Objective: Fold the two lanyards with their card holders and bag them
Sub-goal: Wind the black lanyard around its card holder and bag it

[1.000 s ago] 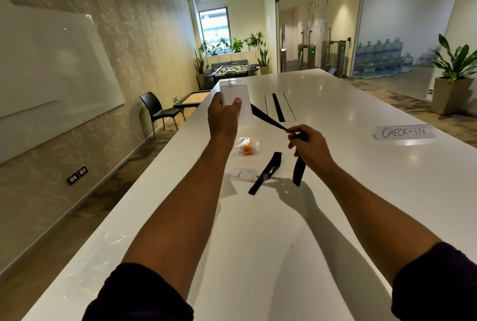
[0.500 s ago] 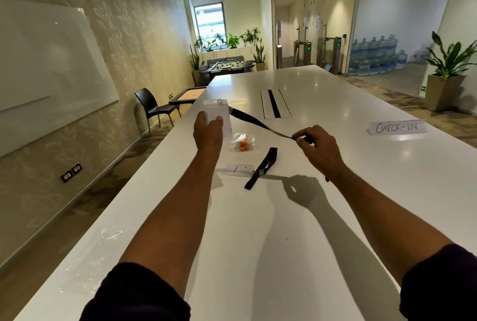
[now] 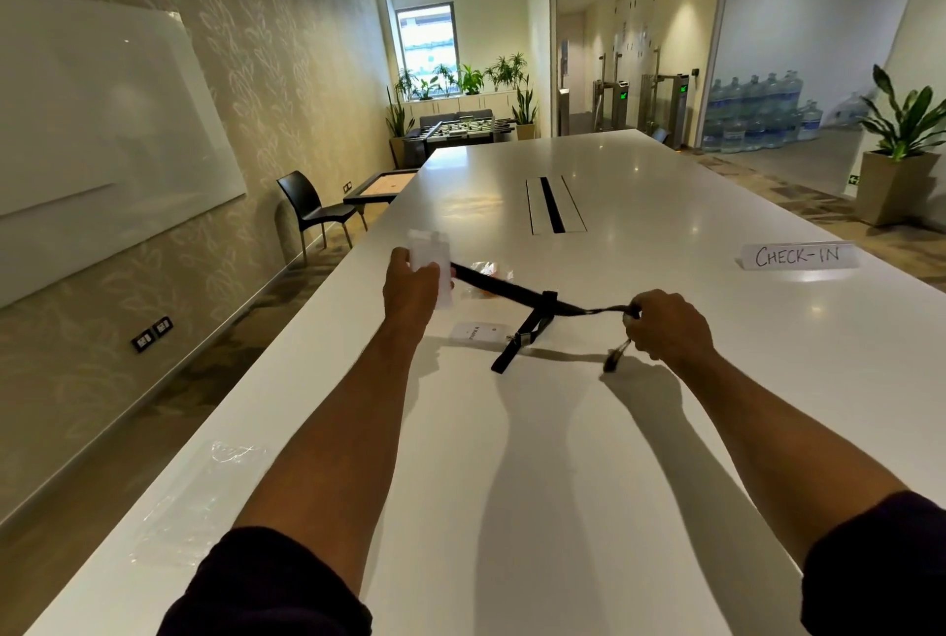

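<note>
My left hand (image 3: 412,288) grips a clear card holder (image 3: 431,256) upright above the white table (image 3: 563,456). Its black lanyard (image 3: 499,288) stretches taut to the right, where my right hand (image 3: 665,325) is closed on the strap; a short end dangles below the fist. The second lanyard (image 3: 527,336) lies folded on the table under the taut strap, clipped to its white card holder (image 3: 478,332). A clear plastic bag (image 3: 197,505) lies flat near the table's left edge, close to me.
A small clear packet with something orange (image 3: 489,274) lies behind the taut strap. A CHECK-IN sign (image 3: 798,255) stands to the right. A cable slot (image 3: 553,204) runs down the table's middle. A black chair (image 3: 312,208) stands left of the table.
My right hand has slid further right along the strap, pulling it longer and tauter. My left hand with the card holder has come lower and nearer the table.
</note>
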